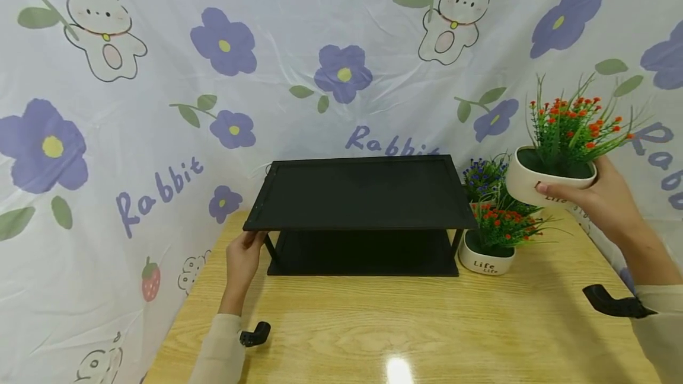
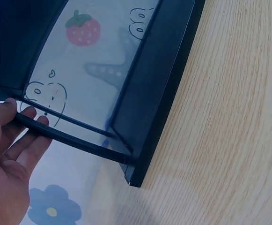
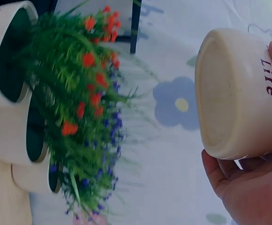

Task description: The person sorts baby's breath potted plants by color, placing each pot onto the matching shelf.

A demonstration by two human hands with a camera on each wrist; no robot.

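Observation:
A black two-tier shelf (image 1: 363,194) stands on the wooden table, its flat top above a lower board (image 1: 363,253). At its left side my left hand (image 1: 242,259) grips the frame; the left wrist view shows the thumb and fingers around a thin curved side bar (image 2: 75,137). My right hand (image 1: 613,206) holds a white oval flowerpot (image 1: 549,179) in the air at the right, thumb on its front by the "Life" lettering. Orange-red artificial flowers (image 1: 576,117) and green blades rise from it. In the right wrist view the pot's underside (image 3: 217,93) shows.
Right of the shelf sits another white pot (image 1: 485,259) with red flowers. Behind it are more pots, one with blue-purple flowers (image 1: 482,176), partly hidden. A fabric backdrop (image 1: 299,16) with rabbits and flowers hangs behind the table (image 1: 373,319).

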